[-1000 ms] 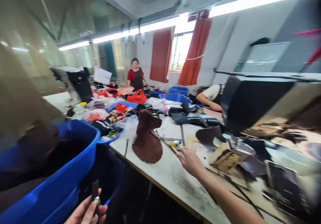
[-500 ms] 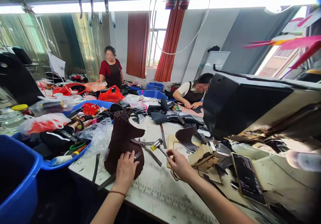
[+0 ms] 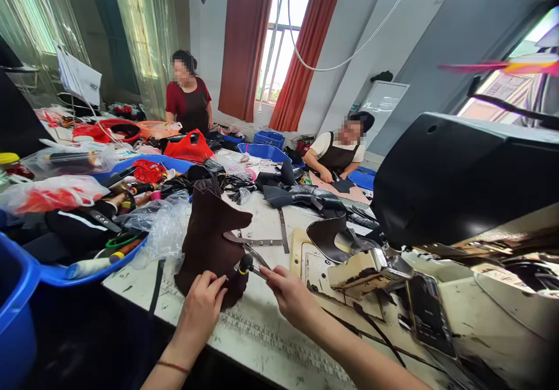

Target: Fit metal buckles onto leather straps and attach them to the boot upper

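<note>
A dark brown leather piece (image 3: 209,233) lies on the white worktable with its narrower end pointing away. My left hand (image 3: 203,302) rests on its lower part, thumb and fingers drawn together near the edge; what they pinch, if anything, is too small to make out. My right hand (image 3: 286,291) grips the handle of a small hammer (image 3: 246,263), whose dark head with a yellow band is over the right side of the leather, close to my left fingers. Beyond the hammer, a brown strap (image 3: 257,241) lies across the table.
Blue bins (image 3: 21,297) and a blue tub of tools and thread (image 3: 105,270) stand at the left. A sewing machine (image 3: 463,186) and a phone (image 3: 430,311) are at the right. Two people work beyond black leather pieces (image 3: 305,195).
The view has tilted down and shifted. My right hand has brought the hammer left, from beside the leather to over it, near my left fingers.
</note>
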Motion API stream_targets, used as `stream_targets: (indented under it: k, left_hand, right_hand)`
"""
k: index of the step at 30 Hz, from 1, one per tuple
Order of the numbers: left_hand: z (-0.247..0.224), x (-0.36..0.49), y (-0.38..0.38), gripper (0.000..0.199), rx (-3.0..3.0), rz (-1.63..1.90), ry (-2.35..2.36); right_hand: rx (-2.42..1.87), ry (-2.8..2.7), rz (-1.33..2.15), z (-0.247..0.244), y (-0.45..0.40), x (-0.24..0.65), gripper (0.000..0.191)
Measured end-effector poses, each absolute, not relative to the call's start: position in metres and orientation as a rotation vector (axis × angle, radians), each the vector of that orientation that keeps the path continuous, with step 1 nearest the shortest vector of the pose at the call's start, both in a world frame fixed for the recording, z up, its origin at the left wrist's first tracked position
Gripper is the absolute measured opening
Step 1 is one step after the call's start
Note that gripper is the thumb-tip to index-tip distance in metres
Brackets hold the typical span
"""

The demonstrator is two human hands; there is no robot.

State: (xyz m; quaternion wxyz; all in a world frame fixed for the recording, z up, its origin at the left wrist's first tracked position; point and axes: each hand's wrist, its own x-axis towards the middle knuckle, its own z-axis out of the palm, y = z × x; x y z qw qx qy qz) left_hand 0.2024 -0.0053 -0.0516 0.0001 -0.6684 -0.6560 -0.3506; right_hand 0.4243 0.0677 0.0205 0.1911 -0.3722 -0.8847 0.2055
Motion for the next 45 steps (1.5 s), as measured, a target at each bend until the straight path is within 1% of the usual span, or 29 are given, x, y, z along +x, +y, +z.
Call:
stream_targets:
  k: [5,9,12,14,19,21,23,25,26,30,34,37,40,42,45]
  left_hand:
    - [-0.057,0.201,-0.005,0.028,-2.079,-1.18,-2.062]
    - [-0.059,0.201,-0.005,0.026,-2.059,-1.231,-2.077]
    - [-0.058,0.201,-0.006,0.024,-2.007,-1.294,-2.121]
    - [-0.058,0.202,-0.006,0.025,-1.967,-1.321,-2.157]
    - [-0.053,0.201,-0.013,0.035,-1.896,-1.312,-2.217]
    - [-0.051,0.197,-0.021,0.031,-1.896,-1.241,-2.225]
    - [-0.051,0.192,-0.028,0.019,-1.917,-1.195,-2.238]
    - [-0.052,0.188,-0.034,0.01,-1.938,-1.212,-2.258]
    - [-0.053,0.187,-0.035,0.009,-1.944,-1.23,-2.264]
    - [-0.054,0.187,-0.035,0.017,-1.912,-1.289,-2.327]
    - [-0.053,0.188,-0.034,0.025,-1.863,-1.318,-2.412]
    - [-0.051,0.187,-0.035,0.02,-1.935,-1.236,-2.419]
    - [-0.045,0.186,-0.033,0.016,-2.047,-1.036,-2.43]
    - [-0.04,0.187,-0.028,0.021,-2.099,-0.871,-2.457]
    - [-0.034,0.19,-0.017,0.036,-2.132,-0.671,-2.486]
  right_hand:
    - [-1.006,-2.341,0.553,0.014,0.065,0.414,0.046]
    - [-1.071,-2.462,0.584,0.007,0.064,0.403,0.046]
    - [-1.038,-2.399,0.547,0.004,0.059,0.399,0.048]
    - [-1.021,-2.465,0.496,0.002,0.054,0.397,0.052]
    - [-1.133,-2.756,0.335,-0.003,0.052,0.392,0.059]
    - [-1.134,-2.77,0.295,0.0,0.054,0.391,0.058]
    - [-1.13,-2.756,0.277,0.004,0.054,0.39,0.055]
    - [-1.079,-2.711,0.279,0.008,0.051,0.389,0.052]
    - [-1.027,-2.676,0.288,0.009,0.048,0.388,0.052]
    - [-0.847,-2.654,0.275,0.006,0.035,0.382,0.056]
    - [-0.883,-2.653,0.264,0.007,0.03,0.385,0.055]
    - [-0.971,-2.484,0.174,0.006,0.034,0.407,0.052]
    - [-1.045,-2.501,-0.019,-0.007,0.035,0.443,0.048]
    - [-0.99,-2.565,-0.07,-0.02,0.032,0.464,0.046]
    - [-0.985,-2.567,0.043,-0.027,0.032,0.473,0.041]
